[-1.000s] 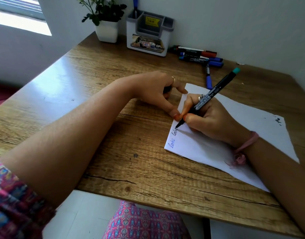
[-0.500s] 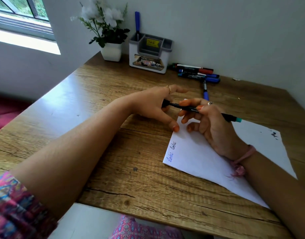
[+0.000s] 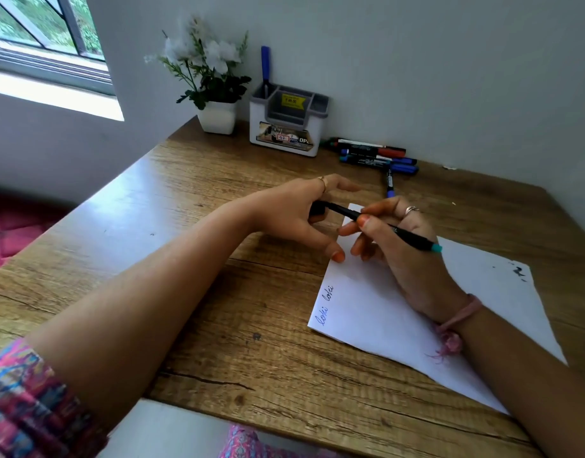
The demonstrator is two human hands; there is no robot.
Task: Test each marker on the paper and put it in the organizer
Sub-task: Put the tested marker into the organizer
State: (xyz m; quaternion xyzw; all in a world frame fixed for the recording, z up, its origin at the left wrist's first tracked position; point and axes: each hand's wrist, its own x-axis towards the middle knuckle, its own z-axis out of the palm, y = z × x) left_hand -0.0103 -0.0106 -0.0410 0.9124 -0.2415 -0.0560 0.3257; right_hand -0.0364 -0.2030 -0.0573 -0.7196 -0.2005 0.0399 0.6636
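Desk (image 3: 192, 180): wood-grain top, brown, cracked and knotted, with a soft sheen at 9 o'clock. Paper (image 3: 377, 312): white, matt, smooth sheet. Marker (image 3: 413, 240): black plastic barrel, slight gloss, teal end. Organizer (image 3: 286, 127): white and grey plastic, smooth, glossy printed label on its front, at 12 o'clock. Plant pot (image 3: 216, 118): white, smooth, material uncertain. Sleeve (image 3: 23, 401): patterned cloth, matt, at 8 o'clock. Wristband (image 3: 459, 314): pink cloth.

Organizer (image 3: 288, 127) sits at the back by the wall, plant pot (image 3: 216, 116) on its left, loose markers (image 3: 377, 156) on its right, paper (image 3: 377, 312) lying nearer on the table (image 3: 172, 206).
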